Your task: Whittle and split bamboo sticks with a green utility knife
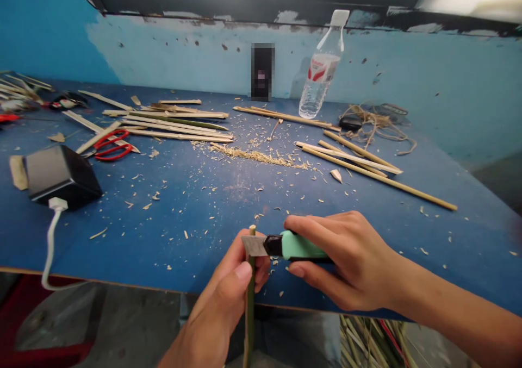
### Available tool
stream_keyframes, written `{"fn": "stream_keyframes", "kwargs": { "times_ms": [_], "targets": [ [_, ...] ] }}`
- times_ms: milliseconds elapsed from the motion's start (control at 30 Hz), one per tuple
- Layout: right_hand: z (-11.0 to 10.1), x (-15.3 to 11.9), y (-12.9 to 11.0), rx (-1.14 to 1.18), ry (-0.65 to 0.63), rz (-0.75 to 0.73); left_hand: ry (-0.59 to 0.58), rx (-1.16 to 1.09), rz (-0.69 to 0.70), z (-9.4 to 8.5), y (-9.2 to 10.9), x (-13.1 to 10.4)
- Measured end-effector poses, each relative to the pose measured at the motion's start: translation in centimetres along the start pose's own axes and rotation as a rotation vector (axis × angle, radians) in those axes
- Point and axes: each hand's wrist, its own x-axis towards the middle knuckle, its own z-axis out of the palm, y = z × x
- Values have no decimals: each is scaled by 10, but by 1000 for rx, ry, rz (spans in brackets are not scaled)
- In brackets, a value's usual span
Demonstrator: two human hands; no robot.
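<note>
My left hand [228, 297] is closed around a thin green bamboo stick [250, 308], which stands near upright at the table's front edge. Its pale cut tip pokes out above my fingers. In my right hand [350, 259] is a utility knife [302, 247] with a mint-green and black handle. The knife's blade [254, 245] points left and lies across the stick just below the tip, close above my left thumb. Part of the handle is hidden by my right palm and fingers.
On the blue table [196, 205] lie split bamboo strips [175, 126], shavings [261, 155], red-handled scissors [114, 145] and more sticks [379, 178]. A water bottle [322, 74] stands at the back. A black box [63, 175] with a white cable sits left; tangled twine [373, 123] lies right.
</note>
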Motion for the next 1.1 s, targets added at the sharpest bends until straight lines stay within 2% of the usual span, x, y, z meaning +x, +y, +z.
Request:
{"fn": "stream_keyframes", "kwargs": {
  "times_ms": [167, 267, 433, 500, 600, 667, 867, 1000, 1100],
  "targets": [
    [-1, 0, 0, 1, 20, -34, 1, 52, 112, 2, -6, -3],
    [-1, 0, 0, 14, -2, -29, -5, 81, 76, 7, -6, -4],
    [-2, 0, -1, 73, -70, -13, -102, 104, -20, 9, -1, -6],
    [-1, 0, -2, 101, -91, -14, -51, 184, -29, 9, -3, -8],
    [-1, -1, -2, 131, -107, -13, 142, 300, 21, 13, -8, -11],
    [0, -1, -2, 139, -118, -8, 209, 358, 83, 19, -10, -10],
    [-2, -2, -4, 188, -181, 36, 139, 664, 339, 27, -11, 0],
    [-7, -1, -5, 233, -236, 62, 238, 723, 411, 31, -17, 0],
    [-5, -1, -6, 197, -205, 46, 297, 721, 443, 36, -21, 0]
  ]
}}
